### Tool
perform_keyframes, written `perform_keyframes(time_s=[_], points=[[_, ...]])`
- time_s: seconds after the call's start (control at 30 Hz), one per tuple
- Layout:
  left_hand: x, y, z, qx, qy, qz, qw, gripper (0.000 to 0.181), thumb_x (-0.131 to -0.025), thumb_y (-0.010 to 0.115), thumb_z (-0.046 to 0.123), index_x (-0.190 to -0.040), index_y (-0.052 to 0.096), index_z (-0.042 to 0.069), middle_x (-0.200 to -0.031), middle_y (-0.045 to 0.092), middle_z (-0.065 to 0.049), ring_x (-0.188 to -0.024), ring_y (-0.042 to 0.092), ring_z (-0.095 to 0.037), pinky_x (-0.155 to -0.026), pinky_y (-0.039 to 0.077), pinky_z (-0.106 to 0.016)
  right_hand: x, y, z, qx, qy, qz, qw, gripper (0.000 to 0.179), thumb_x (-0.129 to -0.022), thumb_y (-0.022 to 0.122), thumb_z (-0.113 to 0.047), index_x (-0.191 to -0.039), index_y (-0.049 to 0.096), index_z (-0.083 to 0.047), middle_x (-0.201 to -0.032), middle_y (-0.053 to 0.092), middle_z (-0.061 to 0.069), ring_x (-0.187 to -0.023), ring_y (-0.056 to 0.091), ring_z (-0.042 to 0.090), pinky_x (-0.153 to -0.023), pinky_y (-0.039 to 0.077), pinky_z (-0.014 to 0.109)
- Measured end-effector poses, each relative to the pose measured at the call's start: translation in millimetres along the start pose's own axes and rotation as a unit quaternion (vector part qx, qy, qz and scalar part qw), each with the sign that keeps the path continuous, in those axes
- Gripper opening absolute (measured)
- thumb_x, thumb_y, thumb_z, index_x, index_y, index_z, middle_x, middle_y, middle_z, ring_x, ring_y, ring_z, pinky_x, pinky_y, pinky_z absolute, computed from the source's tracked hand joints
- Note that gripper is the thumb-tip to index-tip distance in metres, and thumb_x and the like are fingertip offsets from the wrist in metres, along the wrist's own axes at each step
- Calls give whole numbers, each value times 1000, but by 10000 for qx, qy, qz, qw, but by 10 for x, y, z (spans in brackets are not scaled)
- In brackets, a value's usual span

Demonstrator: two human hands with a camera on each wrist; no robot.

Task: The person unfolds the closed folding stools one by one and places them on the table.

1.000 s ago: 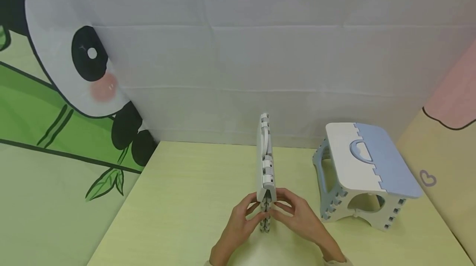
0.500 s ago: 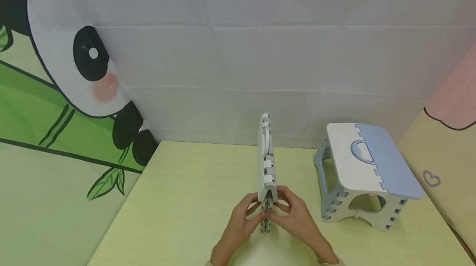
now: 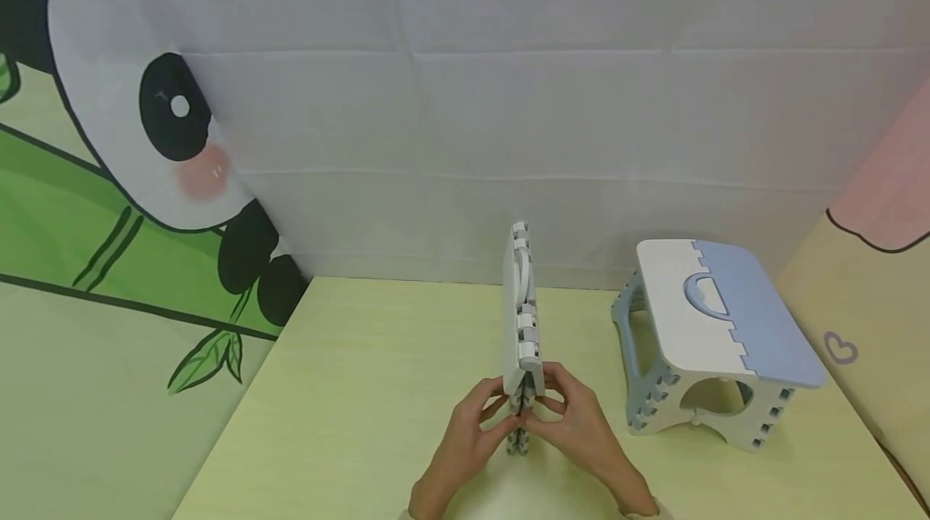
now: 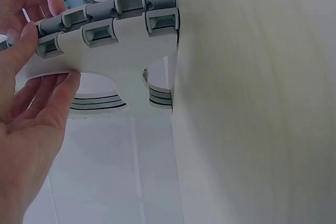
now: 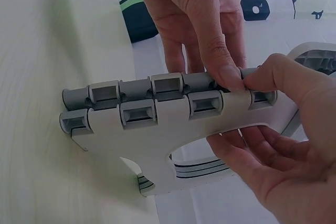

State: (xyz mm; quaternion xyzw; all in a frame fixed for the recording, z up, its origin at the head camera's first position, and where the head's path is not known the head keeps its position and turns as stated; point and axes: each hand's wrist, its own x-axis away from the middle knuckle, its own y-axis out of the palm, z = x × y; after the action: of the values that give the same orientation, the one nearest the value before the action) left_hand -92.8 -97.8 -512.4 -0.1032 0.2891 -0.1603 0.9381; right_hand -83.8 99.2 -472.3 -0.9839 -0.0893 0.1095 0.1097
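Observation:
A folded plastic step stool (image 3: 514, 318), white and grey, stands on edge on the table, its carry handle and hinge knuckles facing up. My left hand (image 3: 472, 435) and right hand (image 3: 577, 431) grip its near end from either side, thumbs nearly meeting at the hinged leg edge. In the left wrist view, the left fingers (image 4: 55, 98) reach into the cutout of the white leg panel (image 4: 105, 56). The right wrist view has the right thumb pressing by the grey hinge knuckles (image 5: 135, 88) while the right fingers (image 5: 239, 153) curl at the cutout below.
A second step stool (image 3: 785, 334), unfolded with a white and blue top, stands on the right of the pale yellow table (image 3: 349, 391). Behind the table hangs a light printed cloth (image 3: 538, 116) with a panda face at its left.
The right hand and wrist have shifted slightly left, bringing the right thumb closer to the left one. Both hands keep their grip, and the folded step stool stays nearly in place.

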Motion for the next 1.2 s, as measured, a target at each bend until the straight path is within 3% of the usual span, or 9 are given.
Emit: perform_keyframes(time_s=[0.5, 0.87, 1.2], points=[[26, -57, -13, 213, -231, -26, 9995, 51, -93, 76, 15, -140, 57, 18, -133, 62, -3, -126, 60, -25, -102, 52, -37, 14, -35, -31, 118, -253, -40, 9996, 55, -81, 83, 3, -130, 61, -9, -126, 65, 10, -117, 64, 28, -95, 56, 30], [46, -82, -20, 163, -215, -21, 9996, 52, -92, 77, 15, -140, 57, 16, -132, 62, -4, -125, 61, -28, -102, 52, -36, 20, -58, -2, 119, -251, 19, 9996, 55, -80, 80, 9, -127, 62, -11, -125, 65, 7, -115, 66, 21, -93, 56, 29], [44, -111, -30, 120, -148, 32, 9998, 51, -92, 77, 14, -139, 57, 17, -132, 63, -3, -124, 61, -24, -102, 52, -37, 37, -107, 11, 0, -266, -101, 9996, 50, -83, 79, 6, -128, 59, -7, -127, 65, 14, -117, 66, 23, -95, 55, 29]])
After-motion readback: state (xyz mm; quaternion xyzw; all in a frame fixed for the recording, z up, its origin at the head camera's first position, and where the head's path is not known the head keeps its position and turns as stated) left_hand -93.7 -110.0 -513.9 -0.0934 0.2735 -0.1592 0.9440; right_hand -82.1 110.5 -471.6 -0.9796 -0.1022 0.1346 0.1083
